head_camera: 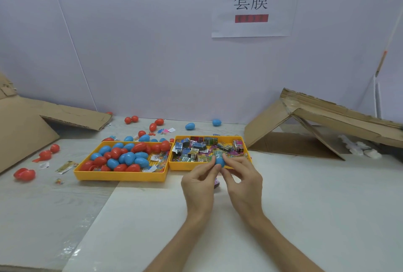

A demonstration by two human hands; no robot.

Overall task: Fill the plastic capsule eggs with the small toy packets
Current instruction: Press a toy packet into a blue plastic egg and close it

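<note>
A blue capsule egg (219, 161) is held between both hands just in front of the right tray. My left hand (199, 181) pinches its left side with thumb and fingers, and my right hand (243, 179) pinches its right side. A yellow tray (122, 175) on the left holds several red and blue eggs (128, 156). The yellow tray (181, 166) on the right holds several small toy packets (196, 148). A pink packet (216, 182) peeks out on the table under my hands.
Loose red eggs (24, 174) and blue eggs (190, 126) lie scattered at the left and behind the trays, with stray packets (65, 167). Cardboard pieces (26, 123) stand at the left, and a folded cardboard box (305, 127) at the right. A white wall with a paper sign (250, 3) closes the back.
</note>
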